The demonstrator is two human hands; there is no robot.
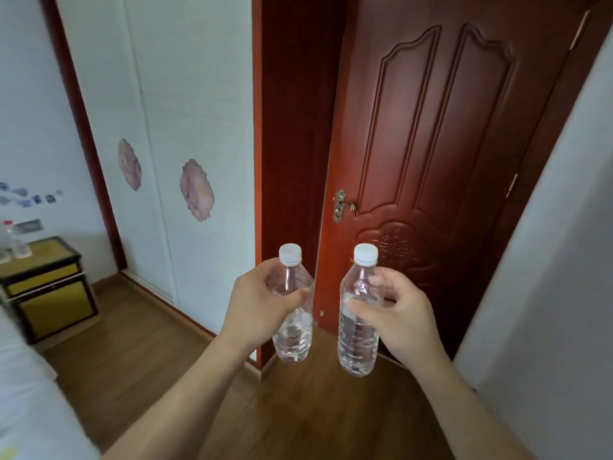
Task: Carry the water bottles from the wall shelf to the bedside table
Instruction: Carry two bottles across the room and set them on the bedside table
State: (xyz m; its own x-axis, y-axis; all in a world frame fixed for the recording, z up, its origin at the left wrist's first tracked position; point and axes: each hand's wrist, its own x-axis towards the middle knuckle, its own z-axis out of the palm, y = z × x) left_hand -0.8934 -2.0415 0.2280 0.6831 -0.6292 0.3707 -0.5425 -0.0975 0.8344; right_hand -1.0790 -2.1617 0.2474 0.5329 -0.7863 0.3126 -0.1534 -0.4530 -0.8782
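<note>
My left hand (262, 307) grips a clear water bottle with a white cap (293, 340) around its upper body, held upright in front of me. A second clear, white-capped bottle (358, 343) stands upright in my right hand (398, 317), just to the right of the first. The two bottles are a small gap apart, in mid-air above the wooden floor. Far off at the left stands the yellow and black bedside table (49, 287), with two clear bottles (13, 240) on its top. The wall shelf is out of sight.
A dark red wooden door (431, 144) with a brass handle (343, 205) is straight ahead, beside a white wardrobe with pink flower stickers (197, 190). A white wall edge (547, 277) juts in at the right. White bedding (26, 393) fills the lower left corner.
</note>
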